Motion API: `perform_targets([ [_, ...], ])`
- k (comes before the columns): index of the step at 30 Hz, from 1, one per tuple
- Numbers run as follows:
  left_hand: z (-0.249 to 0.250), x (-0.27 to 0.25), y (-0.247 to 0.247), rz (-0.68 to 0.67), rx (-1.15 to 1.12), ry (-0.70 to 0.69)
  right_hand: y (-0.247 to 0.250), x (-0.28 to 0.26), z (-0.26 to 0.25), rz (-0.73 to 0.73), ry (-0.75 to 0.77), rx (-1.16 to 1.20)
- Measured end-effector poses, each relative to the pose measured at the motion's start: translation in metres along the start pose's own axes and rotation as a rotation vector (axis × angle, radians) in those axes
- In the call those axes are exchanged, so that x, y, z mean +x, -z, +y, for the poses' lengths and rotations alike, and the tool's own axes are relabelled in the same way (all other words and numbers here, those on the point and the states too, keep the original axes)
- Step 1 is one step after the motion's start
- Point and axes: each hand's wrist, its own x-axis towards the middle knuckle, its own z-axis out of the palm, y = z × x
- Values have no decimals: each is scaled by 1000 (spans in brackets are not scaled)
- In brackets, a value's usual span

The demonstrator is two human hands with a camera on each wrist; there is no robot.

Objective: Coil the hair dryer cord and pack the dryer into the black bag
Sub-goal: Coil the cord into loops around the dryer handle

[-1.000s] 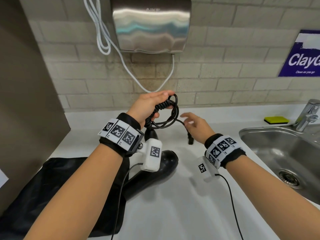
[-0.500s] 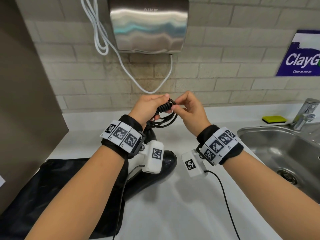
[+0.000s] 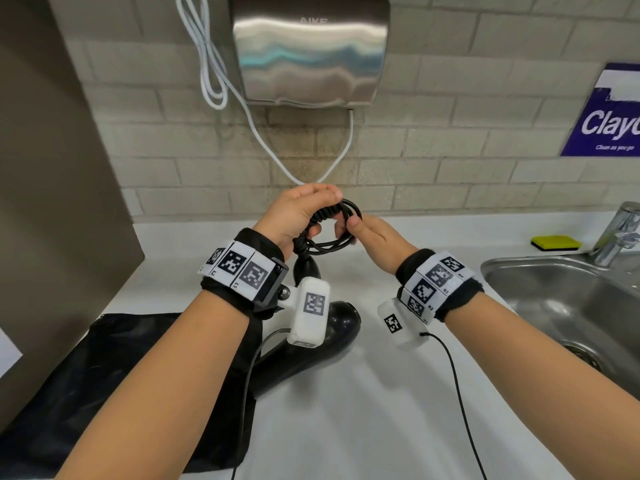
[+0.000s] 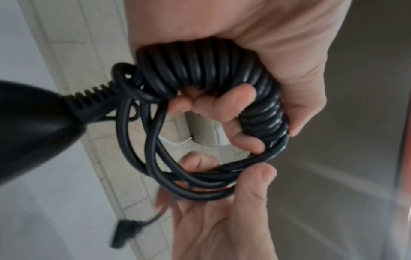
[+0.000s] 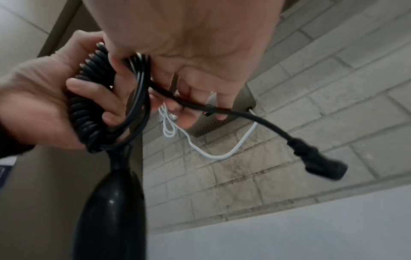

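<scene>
The black hair dryer [image 3: 329,337] has its barrel on the white counter [image 3: 381,427] and its handle [image 5: 111,211] pointing up toward my hands. My left hand [image 3: 317,216] grips the bunched spiral part of the cord [image 4: 200,70] above the dryer. My right hand [image 3: 349,226] pinches the plain loops of cord [image 4: 200,186] between thumb and fingers, right beside the left hand. The plug [image 5: 318,161] dangles free on a short tail below my right hand. The black bag [image 3: 121,375] lies flat on the counter at the left, partly under my left forearm.
A steel sink [image 3: 554,306] with a tap [image 3: 620,233] and a yellow sponge [image 3: 556,242] is at the right. A wall hand dryer [image 3: 308,53] with a white cable [image 3: 256,133] hangs above. A brown panel [image 3: 52,202] borders the left.
My right hand, held apart near the dangling plug end a second ago, came in to the coil and now pinches the loops. The left hand kept its grip and barely moved.
</scene>
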Motion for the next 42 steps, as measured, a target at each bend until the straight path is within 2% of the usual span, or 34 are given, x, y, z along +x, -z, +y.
perform_targets([
  [5,-2,1,0,-47,105,-14,19,-5,5,45,-13,-228],
  [12,-2,1,-10,-20,277,-41,29,0,-10,239,-148,-265],
  [18,-12,-1,-16,-89,460,-100,24,-2,-23,275,-72,-293],
  [23,-13,-2,-16,82,284,-110,28,-4,-12,280,-21,-67],
  [26,-6,-1,-8,160,144,-69,31,-10,8,222,-119,-117],
  [30,-2,-2,-3,130,20,-25,32,-21,34,96,-252,-309],
  [33,0,0,-2,118,-30,4,34,-27,34,106,-293,-171],
  [35,2,1,-1,112,-59,30,36,-28,24,165,-230,3],
  [38,4,1,-2,102,-12,19,34,-26,1,124,-127,262],
  [40,4,0,-2,93,26,3,30,-24,-14,116,-68,348],
  [42,5,-1,-3,68,64,-1,24,-21,-25,174,-33,375],
])
